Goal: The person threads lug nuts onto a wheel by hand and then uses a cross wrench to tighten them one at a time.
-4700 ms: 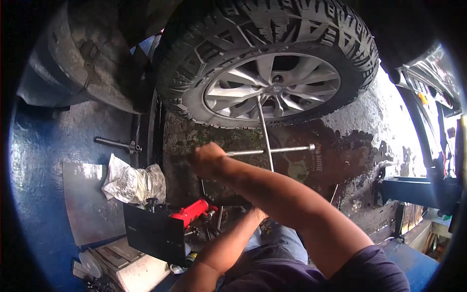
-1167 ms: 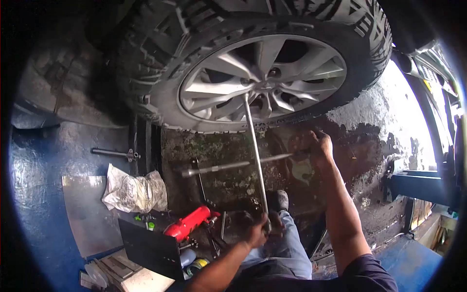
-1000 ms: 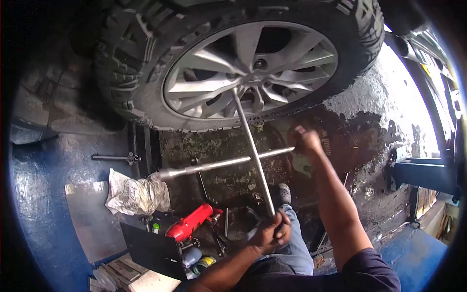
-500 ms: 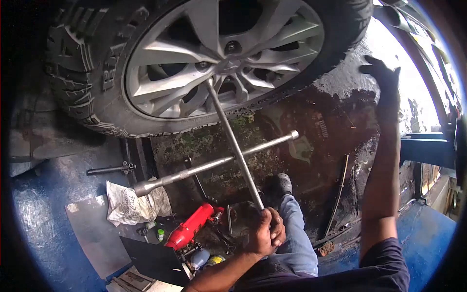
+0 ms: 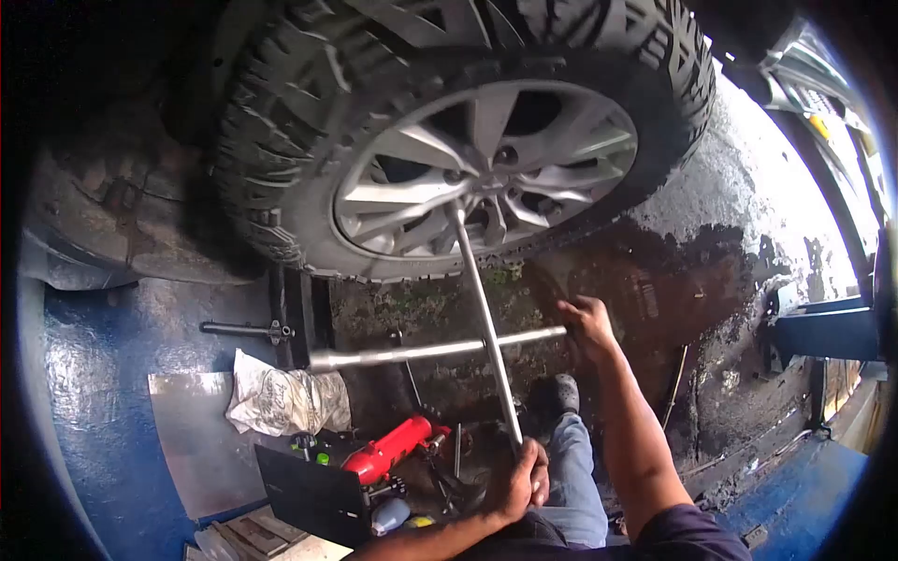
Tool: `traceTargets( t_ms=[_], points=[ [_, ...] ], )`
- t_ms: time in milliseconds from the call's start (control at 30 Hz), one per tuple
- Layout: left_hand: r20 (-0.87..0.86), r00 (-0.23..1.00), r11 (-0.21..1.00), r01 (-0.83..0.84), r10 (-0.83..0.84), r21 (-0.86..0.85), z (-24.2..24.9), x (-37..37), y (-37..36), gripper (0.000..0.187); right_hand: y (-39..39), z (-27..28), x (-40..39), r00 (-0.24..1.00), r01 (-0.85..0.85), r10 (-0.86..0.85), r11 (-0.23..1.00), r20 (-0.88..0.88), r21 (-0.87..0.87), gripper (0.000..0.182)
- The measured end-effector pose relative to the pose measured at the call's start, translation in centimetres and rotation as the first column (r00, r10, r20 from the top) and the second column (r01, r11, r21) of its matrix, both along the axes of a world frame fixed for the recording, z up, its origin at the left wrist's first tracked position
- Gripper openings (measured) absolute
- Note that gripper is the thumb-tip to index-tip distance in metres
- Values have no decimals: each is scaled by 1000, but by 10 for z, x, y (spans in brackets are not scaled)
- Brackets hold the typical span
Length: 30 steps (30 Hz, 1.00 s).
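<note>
Gripping the near end of the cross wrench [image 5: 485, 337] with the left hand [image 5: 519, 481], fingers clenched around the bar low in the scene, just left of the jeans-clad knee [image 5: 571, 477]. Reaching with the right hand [image 5: 587, 323] to the right tip of the wrench's cross bar, fingers loosely curled and touching the socket end; whether fully closed around it, cannot tell. Running from the left hand up and slightly left toward the far side, with the long bar's far end seated at the hub of the alloy wheel [image 5: 486, 178], between the silver spokes. Lying roughly level across the middle of the scene, the cross bar reaching left to a thick socket end near the crumpled white rag [image 5: 285, 402]. Filling the far upper part of the view, the knobbly tyre [image 5: 281, 168] standing over a stained, wet concrete floor [image 5: 711, 243]. Resting on the near left, a red bottle jack [image 5: 391, 451] tilted beside a black flat panel [image 5: 313, 503], with a grey sheet [image 5: 192, 439] lying on the blue painted floor [image 5: 84, 374] further left. Lying on the floor left of the wheel, a short metal rod [image 5: 245, 329] with a clamp-like fitting. Showing beside the knee, a dark shoe [image 5: 554, 393] planted near the crossing of the bars. Standing at the right edge, a blue steel beam [image 5: 828, 332].
</note>
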<state>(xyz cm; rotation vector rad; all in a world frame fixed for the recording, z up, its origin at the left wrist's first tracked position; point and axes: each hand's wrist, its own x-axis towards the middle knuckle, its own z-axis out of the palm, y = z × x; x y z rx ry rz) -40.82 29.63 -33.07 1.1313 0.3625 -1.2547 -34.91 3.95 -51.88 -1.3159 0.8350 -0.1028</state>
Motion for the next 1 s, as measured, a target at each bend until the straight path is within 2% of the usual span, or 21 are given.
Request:
traceTargets(
  t_ms=[33, 100, 167, 200, 233, 300, 333, 433, 467, 567, 600, 700, 833, 900, 967, 1000],
  points=[
    [-38, 999, 1000, -5, 4, -29, 7, -2, 4, 46, 0, 12, -11, 998, 62, -61, 998, -22, 29, 24],
    [44, 997, 997, 68, -66, -34, 14, -5, 13, 46, -10, 56, -26, 994, 39, -41, 999, -97, -22, 23],
    [76, 991, 992, 117, -112, -54, 15, -10, 21, 46, -19, 68, -33, 996, 90, -93, 990, -16, -112, 22],
    [84, 989, 989, 126, -120, -73, 16, -9, 22, 46, -28, 72, -34, 997, 59, -66, 982, -35, -180, 23],
    [51, 994, 988, 105, -100, -110, 17, -8, 21, 46, -31, 98, -30, 995, 75, -84, 986, -57, -152, 23],
    [-18, 998, 982, 61, -65, -178, 20, -4, 18, 46, -36, 128, -25, 999, 34, -34, 978, 1, -207, 23],
    [-13, 997, 974, 72, -77, -214, 17, -1, 19, 43, -39, 129, -22, 998, 37, -53, 931, -35, -363, 23],
    [-57, 997, 973, 39, -53, -226, 11, 7, 20, 43, -42, 148, -21, 998, 45, -22, 883, 55, -468, 24],
    [-40, 998, 969, 41, -52, -243, 10, 11, 20, 42, -40, 167, -22, 1000, 8, -12, 882, -6, -471, 26],
    [-34, 997, 962, 57, -69, -268, 4, 15, 22, 43, -43, 180, -21, 997, -10, -43, 774, -69, -634, 27],
    [-38, 997, 955, 59, -73, -291, 3, 18, 22, 44, -43, 193, -23, 988, -34, -60, 821, -145, -570, 26],
    [-112, 992, 957, 21, -56, -289, 7, 30, 20, 46, -48, 222, -20, 980, -60, -105, 656, -170, -752, 23],
    [-37, 998, 905, 38, -60, -423, -7, 36, 18, 47, -12, 307, 2, 978, -32, -148, 587, -146, -809, 20],
    [-95, 995, 906, -10, -34, -423, -23, 34, 18, 47, 16, 340, 6, 998, -55, -15, 393, -66, -918, 17],
    [-127, 992, 915, -41, -11, -401, -26, 34, 16, 48, 28, 347, 12, 996, -27, 92, 267, -2, -963, 20],
    [-110, 994, 922, -31, -12, -386, -26, 33, 17, 48, 25, 348, 12, 995, -34, 104, 307, -2, -951, 18]
  ],
)
